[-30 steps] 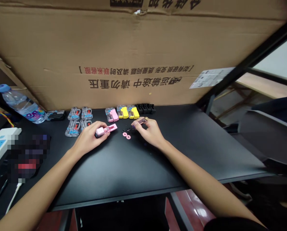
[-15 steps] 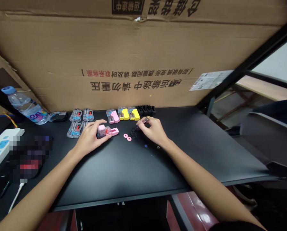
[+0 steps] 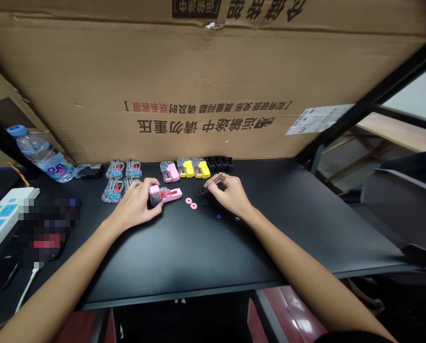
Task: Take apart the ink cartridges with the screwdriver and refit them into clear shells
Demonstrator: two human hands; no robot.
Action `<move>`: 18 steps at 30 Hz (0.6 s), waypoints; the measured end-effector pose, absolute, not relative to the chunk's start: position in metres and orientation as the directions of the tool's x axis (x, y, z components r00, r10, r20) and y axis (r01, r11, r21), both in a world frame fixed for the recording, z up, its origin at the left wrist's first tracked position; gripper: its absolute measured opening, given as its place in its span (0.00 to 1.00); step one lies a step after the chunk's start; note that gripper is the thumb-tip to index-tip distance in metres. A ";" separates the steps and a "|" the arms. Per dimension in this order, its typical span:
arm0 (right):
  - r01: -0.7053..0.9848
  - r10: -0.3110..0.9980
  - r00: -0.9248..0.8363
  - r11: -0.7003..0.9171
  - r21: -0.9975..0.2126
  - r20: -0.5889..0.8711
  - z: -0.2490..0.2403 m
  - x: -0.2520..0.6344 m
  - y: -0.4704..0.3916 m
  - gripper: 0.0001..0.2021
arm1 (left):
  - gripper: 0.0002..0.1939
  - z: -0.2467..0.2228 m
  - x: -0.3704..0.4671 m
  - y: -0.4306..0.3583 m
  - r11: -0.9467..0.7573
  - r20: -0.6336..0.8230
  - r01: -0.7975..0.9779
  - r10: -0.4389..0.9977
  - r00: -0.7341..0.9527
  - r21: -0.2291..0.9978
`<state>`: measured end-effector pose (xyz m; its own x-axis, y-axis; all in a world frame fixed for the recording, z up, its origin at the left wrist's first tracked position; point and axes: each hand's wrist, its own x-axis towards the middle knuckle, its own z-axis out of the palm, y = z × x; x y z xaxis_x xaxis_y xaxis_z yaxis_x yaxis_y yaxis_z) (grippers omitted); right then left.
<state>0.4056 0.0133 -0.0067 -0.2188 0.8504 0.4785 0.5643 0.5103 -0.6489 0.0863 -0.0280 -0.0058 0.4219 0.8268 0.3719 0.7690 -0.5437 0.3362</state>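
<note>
Pink-and-clear assembly (image 3: pixel 156 198): over the worktop (image 3: pixel 184 257), pinched between your left hand's (image 3: pixel 136 205) thumb and fingers. It has just turned — its red part (image 3: pixel 163 194) now shows, apparently easier to reach. A slotted pink arm (image 3: pixel 169 197) points towards two pink rings (image 3: pixel 186 200). Your right hand (image 3: pixel 232 197) pinches a slender tool (image 3: pixel 218 178) near small black parts (image 3: pixel 201 197); yellow-and-clear units (image 3: pixel 187 167) lie beyond.

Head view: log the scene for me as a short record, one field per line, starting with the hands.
Left hand: holds pink-and-clear device
Right hand: holds slim tool, pointed at small black parts
Contact at tool tip: cannot tell
Between hands: two pink rings
Back row: pink unit, two yellow units, black ribbed piece
Far left: bottle, tilted
</note>
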 end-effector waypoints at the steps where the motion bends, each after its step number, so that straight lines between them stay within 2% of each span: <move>1: 0.549 0.835 -0.210 0.530 -0.646 0.508 -0.006 0.405 0.013 0.11 | 0.22 -0.006 0.086 -0.028 -0.560 0.380 0.762 0.815 0.437 0.324; 5: 0.501 0.734 -0.242 0.654 -0.567 0.634 -0.004 0.398 0.008 0.07 | 0.18 -0.006 0.087 -0.028 -0.582 0.418 0.747 0.795 0.439 0.322; 8: 0.452 0.668 -0.326 0.732 -0.510 0.669 -0.002 0.389 0.000 0.14 | 0.17 -0.005 0.089 -0.029 -0.607 0.432 0.734 0.775 0.461 0.306; 11: 0.397 0.622 -0.436 0.781 -0.481 0.650 0.001 0.382 -0.011 0.16 | 0.17 -0.009 0.092 -0.032 -0.653 0.435 0.701 0.741 0.511 0.288; 15: 0.404 0.568 -0.602 0.823 -0.399 0.562 0.001 0.376 -0.019 0.07 | 0.16 -0.017 0.097 -0.036 -0.697 0.467 0.638 0.707 0.532 0.327; 18: 0.413 0.531 -0.671 0.847 -0.334 0.517 -0.004 0.375 -0.017 0.05 | 0.16 -0.017 0.101 -0.037 -0.719 0.508 0.603 0.684 0.524 0.346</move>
<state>0.3746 -0.0168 -0.0036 -0.6711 0.5312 0.5172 0.4133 0.8472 -0.3338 0.1009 -0.0372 -0.0169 0.5239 0.6840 0.5076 0.6032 -0.7187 0.3459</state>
